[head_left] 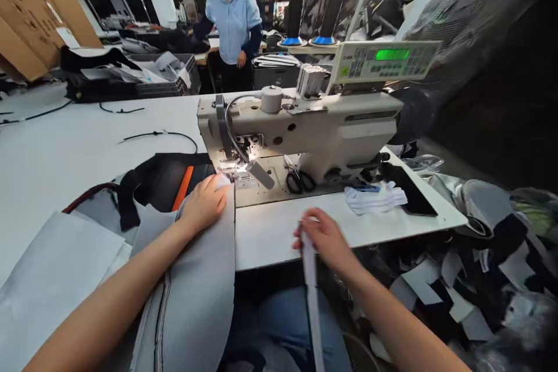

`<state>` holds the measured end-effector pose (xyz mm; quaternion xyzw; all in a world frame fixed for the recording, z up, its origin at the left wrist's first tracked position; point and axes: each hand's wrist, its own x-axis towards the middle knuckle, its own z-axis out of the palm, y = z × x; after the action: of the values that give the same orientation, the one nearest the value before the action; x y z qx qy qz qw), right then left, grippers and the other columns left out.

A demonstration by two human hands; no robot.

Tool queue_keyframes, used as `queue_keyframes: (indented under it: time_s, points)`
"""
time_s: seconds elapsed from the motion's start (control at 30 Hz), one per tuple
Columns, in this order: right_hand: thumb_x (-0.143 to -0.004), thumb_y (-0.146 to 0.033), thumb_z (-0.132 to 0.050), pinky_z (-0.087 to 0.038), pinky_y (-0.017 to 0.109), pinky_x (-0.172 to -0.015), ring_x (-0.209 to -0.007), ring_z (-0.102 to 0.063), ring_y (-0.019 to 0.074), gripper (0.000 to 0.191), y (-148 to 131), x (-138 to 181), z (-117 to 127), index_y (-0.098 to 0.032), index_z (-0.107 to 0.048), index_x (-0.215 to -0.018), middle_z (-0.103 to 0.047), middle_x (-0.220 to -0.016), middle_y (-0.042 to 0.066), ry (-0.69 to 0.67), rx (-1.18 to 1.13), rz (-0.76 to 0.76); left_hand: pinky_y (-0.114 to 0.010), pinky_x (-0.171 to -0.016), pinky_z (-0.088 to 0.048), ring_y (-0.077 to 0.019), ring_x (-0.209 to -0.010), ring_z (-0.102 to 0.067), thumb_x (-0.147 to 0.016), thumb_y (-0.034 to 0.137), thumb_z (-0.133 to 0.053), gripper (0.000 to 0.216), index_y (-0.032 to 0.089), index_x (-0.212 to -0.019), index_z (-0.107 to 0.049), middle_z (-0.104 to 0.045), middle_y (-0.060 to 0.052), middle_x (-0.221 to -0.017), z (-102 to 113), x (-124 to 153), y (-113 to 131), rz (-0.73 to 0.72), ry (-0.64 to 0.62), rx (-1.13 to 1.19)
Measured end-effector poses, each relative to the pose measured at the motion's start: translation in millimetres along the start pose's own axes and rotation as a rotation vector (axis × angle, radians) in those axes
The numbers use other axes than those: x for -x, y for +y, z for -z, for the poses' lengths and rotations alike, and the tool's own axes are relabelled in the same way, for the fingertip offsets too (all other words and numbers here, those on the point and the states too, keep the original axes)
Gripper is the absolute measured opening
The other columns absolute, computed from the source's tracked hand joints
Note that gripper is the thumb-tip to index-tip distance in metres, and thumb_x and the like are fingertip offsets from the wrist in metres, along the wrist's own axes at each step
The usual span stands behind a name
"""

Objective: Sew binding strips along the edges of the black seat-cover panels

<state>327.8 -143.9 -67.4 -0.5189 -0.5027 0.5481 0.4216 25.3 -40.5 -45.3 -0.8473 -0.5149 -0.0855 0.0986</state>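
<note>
Panel [203, 285] at the needle end of the machine [314, 122], left hand [204, 202] half-curled on it, grip unclear — right hand [322, 235] pinching a strip [310, 279] out front, seemingly unattached — can't tell what's sewn.

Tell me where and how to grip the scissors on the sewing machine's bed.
Take the black handles from the near side, probably with the right hand once free of the white strip. The scissors lie with handles nearest the camera and blades pointing away; the sewing machine's arm rises behind them, likely making the far side awkward.
</note>
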Motion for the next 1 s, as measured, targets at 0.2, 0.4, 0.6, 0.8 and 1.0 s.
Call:
queue_keyframes:
  time_s: [0.2,0.4,0.6,0.8,1.0]
  points:
    - [-0.087,-0.018,-0.042,-0.051,0.044,-0.089,-0.100,-0.063,0.0237,0.029,-12,-98,-81,-0.020,-0.052,-0.114,-0.063,-0.100,0.009,0.071,0.386,0.402,-0.043,-0.104,-0.039,-0.0292,-0.127,-0.041,-0.090,0.021,-0.043,0.036,0.019,-0.120,-0.062,-0.047,-0.013,-0.137,2,5,2,-0.011,-0.008,-0.012]
    - [-0.089,-0.010,-0.044,-0.048,0.041,-0.091,-0.100,-0.057,0.0227,0.028,3,-71,-53,-0.020,-0.064,-0.106,-0.062,-0.104,0.010,-0.129,0.934,0.786,-0.045,-0.102,-0.039,-0.0304,-0.127,-0.040,-0.090,0.019,-0.042,0.034,0.016,-0.118,-0.061,-0.047,-0.015,-0.136,-1,-3,-4,-0.049,0.023,0.018]
    - [-0.089,-0.029,-0.057,-0.037,0.052,-0.106,-0.128,-0.044,0.0300,0.033,9,-68,-53,-0.018,-0.057,-0.121,-0.054,-0.130,0.011,-0.239,1.024,0.809,-0.032,-0.065,-0.043,-0.0174,-0.072,-0.052,-0.085,0.017,-0.046,0.016,0.017,-0.081,-0.061,-0.060,-0.005,-0.077,19,33,42,-0.581,-0.091,0.368]
    - [-0.089,-0.005,-0.040,-0.041,0.045,-0.103,-0.120,-0.052,0.0236,0.038,7,-92,-60,-0.016,-0.057,-0.121,-0.059,-0.125,0.010,-0.222,1.008,0.803,-0.031,-0.052,-0.034,-0.0155,-0.058,-0.046,-0.073,0.029,-0.073,0.022,0.018,-0.067,-0.055,-0.050,0.000,-0.056,14,99,82,-1.103,-0.467,0.275]
    - [-0.082,-0.056,-0.062,-0.022,0.057,-0.113,-0.134,-0.036,0.0343,0.069,7,-69,-60,-0.015,-0.047,-0.136,-0.046,-0.142,0.012,-0.307,1.036,0.754,-0.031,-0.047,-0.031,-0.0127,-0.046,-0.037,-0.079,0.023,-0.067,0.026,0.018,-0.059,-0.051,-0.046,0.002,-0.051,38,94,65,-1.118,-0.497,0.244]
